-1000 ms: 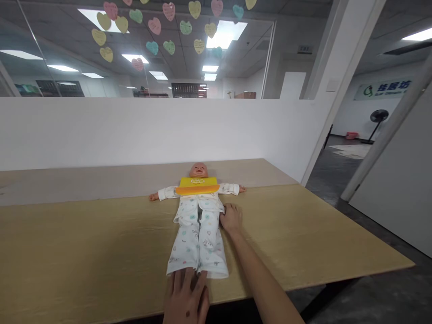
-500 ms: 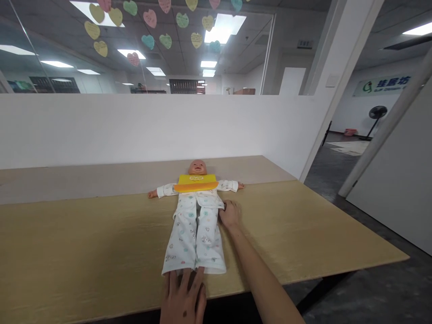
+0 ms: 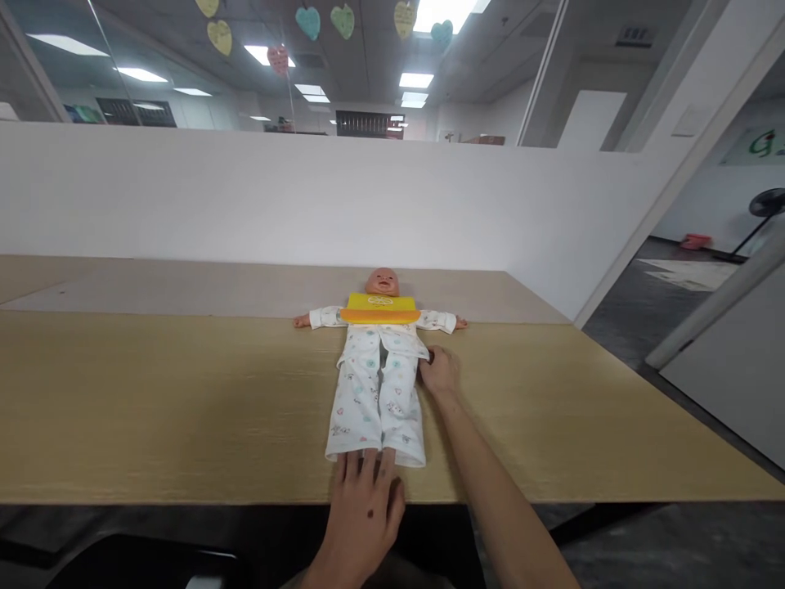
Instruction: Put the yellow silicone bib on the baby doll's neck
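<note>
A baby doll [image 3: 383, 283] lies on its back on the table, head away from me and arms spread. It wears a white patterned shirt [image 3: 401, 339], white patterned pants [image 3: 357, 401] and a yellow bib with an orange lower edge [image 3: 380, 309]. My left hand [image 3: 366, 503] lies palm down at the pant hems, fingers stretched forward; the fingertips are hidden at the fabric. At the doll's side on the right, my right hand [image 3: 440, 372] has its fingers closed at the lower corner of the shirt.
The wooden table [image 3: 184, 384] runs up to a white wall [image 3: 245, 200] with glass above. A black chair [image 3: 147, 564] stands below the front edge at left. To the right are a door [image 3: 736, 335], a fan [image 3: 766, 204] and a red basin [image 3: 696, 242].
My view has tilted down and shifted left, so the doll and table sit higher and further right in the picture. Both hands keep their places at the pant hems and shirt corner.
</note>
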